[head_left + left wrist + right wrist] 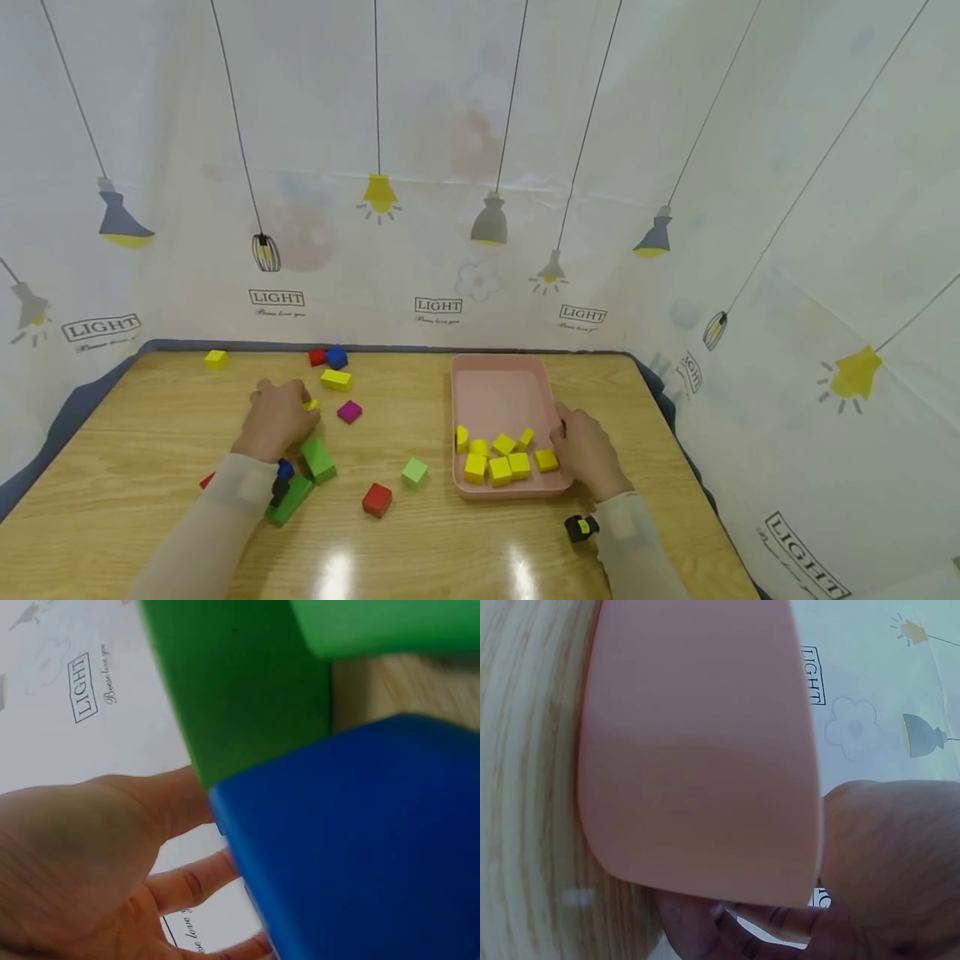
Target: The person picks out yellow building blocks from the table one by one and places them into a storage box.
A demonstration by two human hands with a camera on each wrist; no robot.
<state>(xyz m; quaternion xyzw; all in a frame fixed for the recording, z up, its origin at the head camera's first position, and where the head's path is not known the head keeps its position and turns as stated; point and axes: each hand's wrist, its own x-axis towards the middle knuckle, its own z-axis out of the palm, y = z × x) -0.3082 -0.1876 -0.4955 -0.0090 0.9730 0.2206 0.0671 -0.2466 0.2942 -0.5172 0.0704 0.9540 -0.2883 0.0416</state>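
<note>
My left hand (276, 421) is over the left side of the table, fingers bent down around a small yellow block (311, 406) that shows beside the thumb. In the left wrist view, a blue block (360, 847) and a green block (240, 690) loom close to the camera and hide my fingertips. My right hand (588, 450) grips the right side of a shallow pink tray (501, 392), its fingers partly hidden by the tray wall in the right wrist view. Several yellow blocks (498, 471) lie gathered at the tray's near end.
Near the left sleeve lie green blocks (318, 461) and a dark block. Farther back are yellow (337, 381), blue (337, 357) and magenta (349, 412) blocks. Red (377, 499) and light green (415, 472) blocks sit mid-table. A black strapped device (581, 528) is by the right wrist.
</note>
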